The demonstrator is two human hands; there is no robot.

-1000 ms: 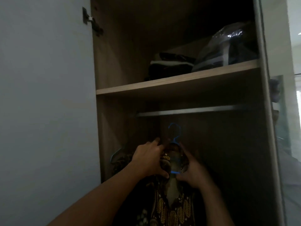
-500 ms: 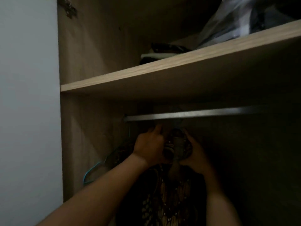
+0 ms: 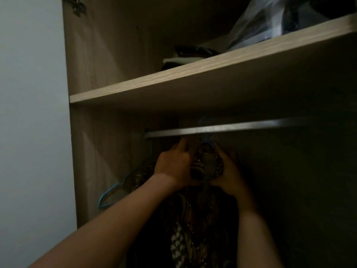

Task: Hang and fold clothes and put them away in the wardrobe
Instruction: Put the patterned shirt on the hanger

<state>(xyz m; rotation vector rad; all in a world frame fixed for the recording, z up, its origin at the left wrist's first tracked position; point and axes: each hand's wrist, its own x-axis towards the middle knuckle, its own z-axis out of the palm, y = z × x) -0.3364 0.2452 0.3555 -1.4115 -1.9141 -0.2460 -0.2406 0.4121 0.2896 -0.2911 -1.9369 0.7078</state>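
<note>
Inside the dim wardrobe, a dark patterned shirt (image 3: 185, 229) hangs from a blue hanger (image 3: 207, 141) whose hook reaches up over the metal rail (image 3: 241, 127). My left hand (image 3: 173, 167) grips the shirt's collar from the left. From the right, my right hand (image 3: 228, 175) holds the same collar. Both hands sit just under the rail. A second blue hanger (image 3: 108, 196) with another dark garment hangs further left, close to the wardrobe's side wall.
A wooden shelf (image 3: 173, 78) spans the wardrobe above the rail. On it lie folded dark clothes (image 3: 189, 55) and a clear plastic bag (image 3: 270, 22) with dark contents. The open pale door (image 3: 32, 132) fills the left side. The wardrobe's right half is dark.
Both hands have lifted the shirt and hanger from well below the rail up to it, and the hook now sits at the rail. The view has moved closer and tilted upward.
</note>
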